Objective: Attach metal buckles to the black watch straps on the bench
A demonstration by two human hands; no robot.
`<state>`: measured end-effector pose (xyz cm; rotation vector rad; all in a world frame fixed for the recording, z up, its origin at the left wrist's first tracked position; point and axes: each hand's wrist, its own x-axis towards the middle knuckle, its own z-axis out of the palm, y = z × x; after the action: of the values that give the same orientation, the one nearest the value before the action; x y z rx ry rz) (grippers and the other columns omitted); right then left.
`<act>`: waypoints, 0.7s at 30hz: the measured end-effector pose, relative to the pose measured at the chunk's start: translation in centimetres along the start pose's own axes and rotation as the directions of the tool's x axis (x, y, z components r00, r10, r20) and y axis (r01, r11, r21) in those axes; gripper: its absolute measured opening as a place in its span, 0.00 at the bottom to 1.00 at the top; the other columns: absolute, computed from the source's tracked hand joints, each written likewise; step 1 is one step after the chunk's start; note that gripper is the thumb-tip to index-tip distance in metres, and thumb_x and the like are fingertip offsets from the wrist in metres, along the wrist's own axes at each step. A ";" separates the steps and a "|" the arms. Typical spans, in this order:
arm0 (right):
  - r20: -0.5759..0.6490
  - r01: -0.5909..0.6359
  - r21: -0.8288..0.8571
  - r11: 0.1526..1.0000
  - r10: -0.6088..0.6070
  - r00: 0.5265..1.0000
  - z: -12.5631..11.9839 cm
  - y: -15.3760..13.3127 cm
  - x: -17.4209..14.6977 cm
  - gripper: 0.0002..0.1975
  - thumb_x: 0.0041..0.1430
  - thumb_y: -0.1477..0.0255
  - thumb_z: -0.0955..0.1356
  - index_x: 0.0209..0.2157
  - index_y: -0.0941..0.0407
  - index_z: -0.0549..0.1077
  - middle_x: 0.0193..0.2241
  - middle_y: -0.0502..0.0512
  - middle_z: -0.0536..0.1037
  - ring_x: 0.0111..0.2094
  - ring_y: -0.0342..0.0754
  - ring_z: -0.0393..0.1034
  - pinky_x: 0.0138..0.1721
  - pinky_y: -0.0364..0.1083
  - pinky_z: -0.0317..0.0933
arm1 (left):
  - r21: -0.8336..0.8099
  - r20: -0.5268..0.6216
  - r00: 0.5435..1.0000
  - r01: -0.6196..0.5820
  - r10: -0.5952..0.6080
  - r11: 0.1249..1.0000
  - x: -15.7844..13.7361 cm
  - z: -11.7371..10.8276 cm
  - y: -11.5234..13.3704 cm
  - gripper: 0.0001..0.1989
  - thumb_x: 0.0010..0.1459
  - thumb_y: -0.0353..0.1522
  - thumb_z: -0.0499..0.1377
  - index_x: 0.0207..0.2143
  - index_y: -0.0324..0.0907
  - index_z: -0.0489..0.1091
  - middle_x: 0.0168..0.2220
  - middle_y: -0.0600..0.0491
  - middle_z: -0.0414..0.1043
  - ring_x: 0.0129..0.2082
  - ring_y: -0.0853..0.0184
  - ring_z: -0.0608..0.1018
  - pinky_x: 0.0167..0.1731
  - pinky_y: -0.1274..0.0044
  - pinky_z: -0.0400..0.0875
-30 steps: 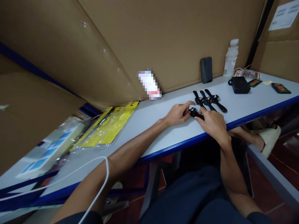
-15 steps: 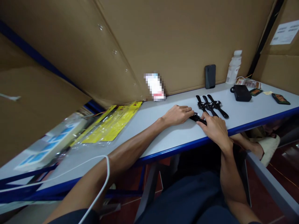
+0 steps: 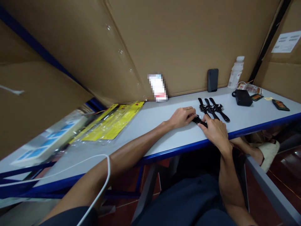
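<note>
Left hand (image 3: 184,117) curls round one end of black tool (image 3: 197,120), right hand (image 3: 215,128) pinches other. Looks stiff, fairly light, perhaps slick; handles seem best hold.

Tools (image 3: 211,108) on table (image 3: 174,138); bottle (image 3: 235,73) behind, right

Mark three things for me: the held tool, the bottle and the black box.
Held tool (image 3: 198,120): head view, middle of its visible part.
Bottle (image 3: 235,74): head view, middle of its body.
Black box (image 3: 244,98): head view, middle of its body.
</note>
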<state>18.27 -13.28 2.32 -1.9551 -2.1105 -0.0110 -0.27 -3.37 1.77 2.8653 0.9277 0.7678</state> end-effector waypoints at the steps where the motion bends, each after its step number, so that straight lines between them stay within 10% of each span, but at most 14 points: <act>1: -0.002 -0.001 -0.001 1.000 0.001 1.000 0.0 0.0 0.0 0.16 0.71 0.59 0.64 0.52 0.52 0.72 0.40 0.60 0.83 0.44 0.57 0.78 0.41 0.48 0.61 | 0.005 -0.002 1.000 0.009 -0.009 1.000 0.1 0.1 0.1 0.15 0.69 0.37 0.53 0.30 0.41 0.69 0.31 0.52 0.71 0.31 0.67 0.72 0.33 0.75 0.64; 8: 0.014 -0.024 -0.004 1.000 0.024 1.000 -0.3 -0.2 0.0 0.16 0.71 0.59 0.63 0.52 0.52 0.72 0.40 0.59 0.83 0.44 0.58 0.78 0.41 0.48 0.61 | -0.105 -0.018 0.963 0.264 -0.267 0.959 0.9 0.6 0.7 0.08 0.60 0.29 0.54 0.28 0.41 0.69 0.25 0.56 0.68 0.25 0.69 0.67 0.28 0.76 0.59; 13: 0.031 -0.045 -0.002 0.999 0.045 0.998 -0.4 -0.3 0.0 0.16 0.72 0.58 0.62 0.53 0.51 0.72 0.40 0.60 0.83 0.45 0.58 0.78 0.42 0.48 0.61 | -0.134 0.039 0.999 0.030 -0.025 0.991 -0.1 -0.9 0.4 0.08 0.59 0.29 0.55 0.37 0.40 0.74 0.32 0.53 0.72 0.29 0.69 0.71 0.33 0.76 0.65; 21: 0.021 -0.062 -0.029 0.998 0.062 0.998 -0.4 -0.4 0.0 0.17 0.72 0.59 0.62 0.54 0.52 0.71 0.41 0.61 0.83 0.44 0.58 0.79 0.42 0.48 0.61 | -0.143 0.010 1.000 0.017 -0.016 0.990 0.6 -0.4 0.8 0.09 0.64 0.32 0.56 0.40 0.41 0.76 0.34 0.52 0.72 0.31 0.69 0.73 0.35 0.76 0.67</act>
<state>17.91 -13.42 2.74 -2.0451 -2.0730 -0.0070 0.41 -3.71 2.49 2.7319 0.8572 0.7859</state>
